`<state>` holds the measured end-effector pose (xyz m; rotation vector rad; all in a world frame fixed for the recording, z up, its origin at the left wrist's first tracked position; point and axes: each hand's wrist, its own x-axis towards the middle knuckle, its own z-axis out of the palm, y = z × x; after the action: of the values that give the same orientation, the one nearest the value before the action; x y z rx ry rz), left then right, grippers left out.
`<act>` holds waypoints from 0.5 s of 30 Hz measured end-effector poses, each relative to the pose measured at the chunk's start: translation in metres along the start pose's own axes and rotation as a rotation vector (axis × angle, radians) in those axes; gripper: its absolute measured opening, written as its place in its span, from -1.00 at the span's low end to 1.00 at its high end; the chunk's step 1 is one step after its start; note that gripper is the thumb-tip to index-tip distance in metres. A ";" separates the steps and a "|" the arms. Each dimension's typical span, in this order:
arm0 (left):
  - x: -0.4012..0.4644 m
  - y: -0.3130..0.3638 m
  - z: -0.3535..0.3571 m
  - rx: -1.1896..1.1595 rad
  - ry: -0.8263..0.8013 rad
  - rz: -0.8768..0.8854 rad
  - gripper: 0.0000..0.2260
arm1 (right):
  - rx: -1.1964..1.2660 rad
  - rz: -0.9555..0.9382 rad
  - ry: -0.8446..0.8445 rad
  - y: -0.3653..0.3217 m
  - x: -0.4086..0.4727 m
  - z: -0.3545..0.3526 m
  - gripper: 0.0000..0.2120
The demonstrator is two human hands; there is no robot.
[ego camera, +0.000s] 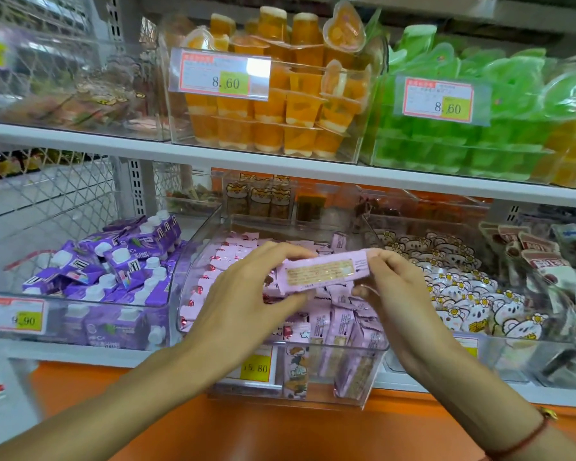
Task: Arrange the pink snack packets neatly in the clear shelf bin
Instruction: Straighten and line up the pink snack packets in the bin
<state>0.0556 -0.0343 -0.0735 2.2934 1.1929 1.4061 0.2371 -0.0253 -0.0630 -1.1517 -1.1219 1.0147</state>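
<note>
Showing both hands raised over a clear bin [363,377] on the lower shelf [113,356], with one long pink packet [325,269] held level between them. Left hand [246,294]: fingers curled over the packet's left end, thumb underneath, gripping it. Right hand [393,287]: fingertips and thumb pinching the packet's right end. The packet lies crosswise, printed back panel facing up, just above the contents of the bin.

Directly beneath the hands, the bin holds many more pink packets [340,324]; those nearest the front wall stand roughly upright in rows, while those farther back, beyond the hands, lie loosely heaped. A yellow price tag [255,368] reading 15.80 sits on the bin's front, below the left wrist.

To the left of the left hand, a neighbouring clear bin holds purple drink cartons [113,271] with white caps, with a price label [14,316] on its front. To the right of the right hand, another bin holds white packets printed with cartoon animals [473,294], and farther right are red-and-white packets [542,257].

Above the hands, on the upper shelf [280,164], one clear bin holds orange jelly cups [280,104] and the next, to the right, green jelly cups [479,134]; each carries a price label reading 8.60. Behind the pink packets, small containers with cartoon-cat wrappers [263,197] stand at the back of the lower shelf. A red cord bracelet [526,439] circles the right wrist. An orange ledge [246,427] runs below the lower shelf, under both forearms.
</note>
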 end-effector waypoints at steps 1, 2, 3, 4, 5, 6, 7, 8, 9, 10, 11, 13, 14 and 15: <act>0.001 0.000 -0.002 -0.049 -0.001 -0.025 -0.67 | 0.022 0.016 -0.015 0.000 0.000 0.000 -0.79; 0.002 0.001 -0.003 -0.121 -0.009 -0.070 -0.71 | 0.039 0.020 -0.019 0.000 0.001 -0.001 -0.79; 0.003 0.003 -0.004 -0.220 -0.019 -0.140 -0.74 | 0.053 0.020 -0.022 -0.001 0.001 -0.002 -0.79; 0.004 0.004 -0.003 -0.346 -0.027 -0.236 -0.74 | 0.067 0.021 -0.037 -0.002 0.002 -0.002 -0.77; 0.005 0.005 -0.003 -0.486 -0.040 -0.362 -0.72 | 0.083 0.021 -0.072 -0.003 0.001 -0.002 -0.71; 0.005 0.007 -0.002 -0.605 -0.070 -0.507 -0.67 | 0.094 0.017 -0.124 -0.003 0.001 -0.002 -0.62; 0.006 0.008 -0.001 -0.680 -0.102 -0.623 -0.64 | 0.085 0.003 -0.178 -0.003 0.000 -0.002 -0.54; 0.006 0.008 0.000 -0.707 -0.124 -0.686 -0.62 | 0.068 -0.018 -0.226 -0.003 -0.001 -0.001 -0.50; 0.007 0.008 0.001 -0.710 -0.139 -0.711 -0.60 | 0.051 -0.041 -0.257 -0.003 -0.002 0.001 -0.50; 0.008 0.008 0.002 -0.706 -0.139 -0.719 -0.59 | 0.038 -0.062 -0.266 -0.002 -0.004 0.003 -0.53; 0.008 0.008 0.002 -0.700 -0.124 -0.720 -0.60 | 0.031 -0.077 -0.258 -0.003 -0.005 0.005 -0.57; 0.010 0.008 0.001 -0.730 -0.065 -0.689 -0.66 | 0.069 -0.061 -0.228 -0.002 -0.005 0.006 -0.63; 0.011 0.007 0.000 -0.758 -0.036 -0.648 -0.65 | 0.113 -0.029 -0.217 -0.002 -0.004 0.005 -0.63; 0.011 0.007 -0.001 -0.767 -0.018 -0.600 -0.67 | 0.154 0.004 -0.213 -0.002 -0.003 0.005 -0.64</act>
<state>0.0608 -0.0312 -0.0618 1.2900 0.9715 1.2822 0.2322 -0.0281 -0.0614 -0.9396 -1.1853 1.2270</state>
